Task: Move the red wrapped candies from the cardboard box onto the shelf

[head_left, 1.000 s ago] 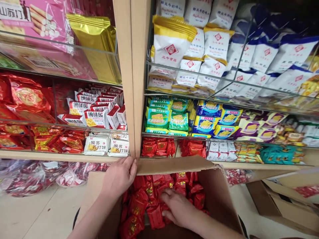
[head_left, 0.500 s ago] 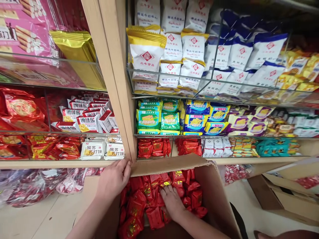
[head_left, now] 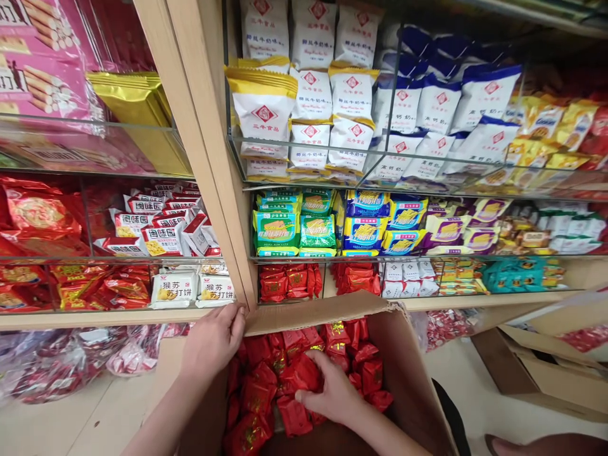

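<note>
A cardboard box (head_left: 418,373) stands before me with its top open, partly filled with red wrapped packets (head_left: 259,392) that bear gold print. At the box's far left corner my left hand (head_left: 216,335) grips the rim, near the raised flap. Inside the box, my right hand (head_left: 332,386) has its thumb and fingers around a red packet (head_left: 304,372) on top of the pile. Some of its fingers are hidden behind that packet.
Just beyond the box rises a wooden shelf unit (head_left: 237,272) with clear dividers and packaged snacks. Plastic bags of packets (head_left: 61,361) lie on the floor at left. Another cardboard box (head_left: 536,373) sits on the floor at right, near a person's foot (head_left: 532,445).
My right hand has turned from lying on the packets, fingers forward, to holding one between thumb and fingers, lifted slightly. My left hand stays on the box rim. The view shifts a little.
</note>
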{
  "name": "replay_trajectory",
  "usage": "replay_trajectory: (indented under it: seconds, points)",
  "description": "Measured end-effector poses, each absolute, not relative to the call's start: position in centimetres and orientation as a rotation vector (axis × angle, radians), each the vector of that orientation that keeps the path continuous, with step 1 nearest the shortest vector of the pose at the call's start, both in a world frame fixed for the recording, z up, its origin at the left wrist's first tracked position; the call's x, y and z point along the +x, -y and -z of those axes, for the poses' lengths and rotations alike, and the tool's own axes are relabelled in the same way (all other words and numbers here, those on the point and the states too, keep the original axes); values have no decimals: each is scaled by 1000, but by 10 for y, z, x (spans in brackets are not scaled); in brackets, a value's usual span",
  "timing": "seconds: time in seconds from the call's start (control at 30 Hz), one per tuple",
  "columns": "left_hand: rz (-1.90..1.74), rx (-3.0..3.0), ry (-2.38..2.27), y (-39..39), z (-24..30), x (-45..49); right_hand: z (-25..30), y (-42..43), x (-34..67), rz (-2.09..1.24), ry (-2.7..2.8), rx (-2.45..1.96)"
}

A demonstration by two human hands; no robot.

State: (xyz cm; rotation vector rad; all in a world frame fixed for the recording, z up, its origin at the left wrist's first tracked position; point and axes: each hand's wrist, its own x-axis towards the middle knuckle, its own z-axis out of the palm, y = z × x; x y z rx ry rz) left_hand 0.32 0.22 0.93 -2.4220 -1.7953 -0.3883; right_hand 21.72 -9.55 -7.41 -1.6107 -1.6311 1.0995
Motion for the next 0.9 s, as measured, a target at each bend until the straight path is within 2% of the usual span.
replay_trajectory:
  seconds: [0.1, 0.23, 0.3, 0.47, 0.57, 0.7, 0.9]
  points:
    - [502, -2462, 1771, -5, -6, 0, 45, 100, 217, -989, 1617, -1614]
    - [1071, -2641, 1554, 12, -6, 7, 16, 102, 220, -886, 1664, -1587]
    - [1242, -2781, 1512, 30, -9, 22, 5, 102, 222, -846, 1728, -1536]
    - [1277, -3194, 1921, 69, -9, 62, -13, 110, 221, -851, 1867, -1412]
    - [1414, -3224, 2141, 76, -2, 73, -9, 118, 218, -1022, 1721, -1325]
    - [1687, -2977, 2334, 82, 7, 78, 17, 120, 210, -1184, 1135, -1280]
    - [2028, -2530, 2472, 89, 23, 87, 51, 109, 195, -898, 857, -1538]
